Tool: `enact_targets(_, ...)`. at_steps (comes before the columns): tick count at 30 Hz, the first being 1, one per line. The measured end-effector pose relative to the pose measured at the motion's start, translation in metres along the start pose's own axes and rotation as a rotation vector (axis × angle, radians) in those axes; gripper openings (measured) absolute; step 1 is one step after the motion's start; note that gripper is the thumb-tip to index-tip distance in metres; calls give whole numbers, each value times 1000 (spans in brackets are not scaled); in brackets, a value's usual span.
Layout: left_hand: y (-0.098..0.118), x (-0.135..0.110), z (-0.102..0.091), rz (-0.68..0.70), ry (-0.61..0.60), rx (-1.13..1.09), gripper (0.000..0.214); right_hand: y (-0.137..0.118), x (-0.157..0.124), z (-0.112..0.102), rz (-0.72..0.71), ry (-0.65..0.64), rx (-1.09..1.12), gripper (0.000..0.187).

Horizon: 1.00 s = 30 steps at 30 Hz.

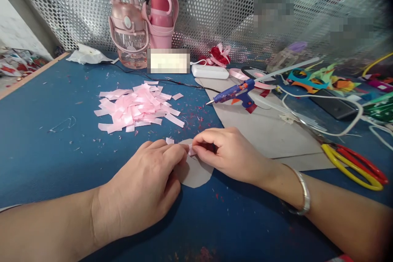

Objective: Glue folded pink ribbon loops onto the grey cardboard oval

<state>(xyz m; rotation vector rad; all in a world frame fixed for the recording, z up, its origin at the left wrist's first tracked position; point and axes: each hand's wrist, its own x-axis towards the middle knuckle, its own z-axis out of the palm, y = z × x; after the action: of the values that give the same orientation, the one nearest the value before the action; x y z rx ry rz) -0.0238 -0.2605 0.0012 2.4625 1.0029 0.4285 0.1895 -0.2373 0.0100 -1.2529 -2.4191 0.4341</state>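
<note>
On the blue table lies a round piece of grey cardboard (196, 172), partly covered by both hands. My right hand (225, 151) pinches a short pink ribbon piece (192, 150) at the upper part of the cardboard. My left hand (144, 184) is curled over the cardboard's left side, its fingertips meeting the same ribbon piece; its thumb is tucked low. Another small pink ribbon end (170, 141) sticks out just beyond the left fingers. Past the hands is a loose heap of cut pink ribbon strips (135, 108).
A blue glue gun (235, 94) rests on a large grey cardboard sheet (276, 131). Scissors with red and yellow handles (353, 168) lie at right, near a dark phone (333, 104) and white cable. A pink bottle (130, 37) and tumbler (161, 20) stand against the perforated metal panel.
</note>
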Motion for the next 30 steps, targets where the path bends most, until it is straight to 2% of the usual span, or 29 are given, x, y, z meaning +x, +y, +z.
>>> enact_targets(15,0,0,0,-13,-16,2,18,-1,6,-1,118,-56,72,15)
enact_targets(22,1,0,0,-5,-22,11,16,-2,8,-5,111,-114,11,16)
enact_targets(30,2,0,-2,-6,35,-2,21,0,8,1,64,-129,-66,17)
